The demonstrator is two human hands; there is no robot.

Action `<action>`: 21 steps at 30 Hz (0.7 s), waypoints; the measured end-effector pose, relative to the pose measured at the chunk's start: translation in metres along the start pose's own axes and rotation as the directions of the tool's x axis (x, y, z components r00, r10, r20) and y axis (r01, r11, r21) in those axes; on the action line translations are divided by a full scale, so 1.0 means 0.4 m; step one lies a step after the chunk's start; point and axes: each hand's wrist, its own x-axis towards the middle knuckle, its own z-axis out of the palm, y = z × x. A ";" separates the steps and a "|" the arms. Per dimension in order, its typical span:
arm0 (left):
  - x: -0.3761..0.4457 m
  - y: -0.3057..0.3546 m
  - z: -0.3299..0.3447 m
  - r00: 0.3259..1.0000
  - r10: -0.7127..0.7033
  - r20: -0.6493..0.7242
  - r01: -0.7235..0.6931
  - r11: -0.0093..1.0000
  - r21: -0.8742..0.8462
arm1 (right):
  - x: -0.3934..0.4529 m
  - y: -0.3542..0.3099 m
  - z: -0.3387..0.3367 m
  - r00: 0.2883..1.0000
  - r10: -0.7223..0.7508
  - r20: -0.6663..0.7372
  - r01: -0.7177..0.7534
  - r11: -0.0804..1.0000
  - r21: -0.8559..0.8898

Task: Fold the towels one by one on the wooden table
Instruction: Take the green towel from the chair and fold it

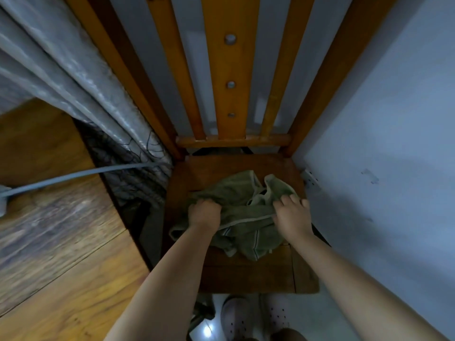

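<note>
Barely started: green towel (242, 217) sits crumpled on the chair seat (246, 271), left hand (204, 214) and right hand (291, 214) fingers bunching it, desk (56, 217) at 9 o'clock, nothing folded yet.

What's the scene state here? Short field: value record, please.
item: crumpled green towel, unfolded
support: wooden chair seat, not the table
left hand: fingers curled into the towel's left part
right hand: gripping the towel's right part, near the pale hem
table: wooden table at left, a grey cable lying across it
surroundings: curtain upper left, wall right, chair back slats ahead
fold progress: none visible yet
</note>
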 end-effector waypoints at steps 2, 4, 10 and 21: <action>0.003 -0.003 -0.006 1.000 0.004 -0.024 -0.004 1.000 -0.008 | 0.010 -0.002 0.000 1.000 0.004 -0.002 -0.004 1.000 -0.014; -0.009 -0.005 -0.021 0.999 0.005 -0.053 -0.006 1.000 -0.028 | 0.011 -0.007 -0.002 1.000 0.002 0.028 -0.001 1.000 -0.020; -0.121 -0.027 -0.115 0.979 -0.089 -0.182 0.040 0.965 -0.258 | -0.047 -0.014 -0.103 0.993 -0.021 -0.113 0.023 1.000 0.015; -0.554 -0.127 -0.498 0.793 -0.427 -0.435 -0.074 0.640 -0.765 | -0.225 -0.141 -0.709 0.817 -0.204 -0.539 0.301 0.948 0.099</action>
